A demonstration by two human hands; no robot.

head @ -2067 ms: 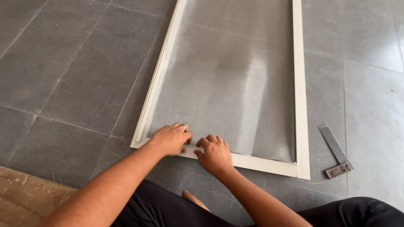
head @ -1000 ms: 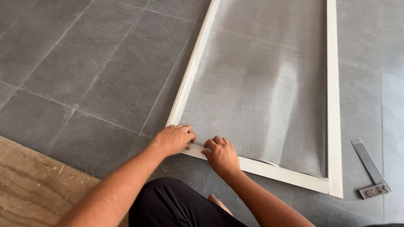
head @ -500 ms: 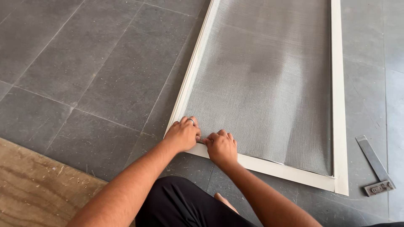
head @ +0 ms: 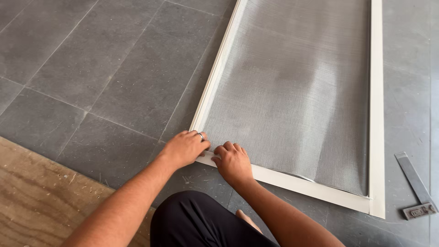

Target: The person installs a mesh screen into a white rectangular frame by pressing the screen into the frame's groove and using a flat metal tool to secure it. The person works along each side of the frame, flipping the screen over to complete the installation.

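Observation:
A white rectangular frame [head: 376,114] with grey mesh [head: 297,91] stretched over it lies flat on the grey tiled floor. My left hand [head: 184,148], a ring on one finger, rests on the frame's near left corner with its fingers curled. My right hand [head: 233,162] is right beside it on the near rail, fingertips pressing the mesh edge down against the rail. Both hands touch the frame; whether they pinch the mesh itself I cannot tell. Farther right along the near rail the mesh edge lifts slightly.
A grey metal try square [head: 417,187] lies on the tiles at the right, just beyond the frame's near right corner. A plywood sheet [head: 41,201] covers the floor at the lower left. My dark-trousered knee [head: 196,224] is below the hands.
The view has shifted left and closer. Both hands have slid along the near rail toward the frame's left corner and stay pressed on the mesh edge.

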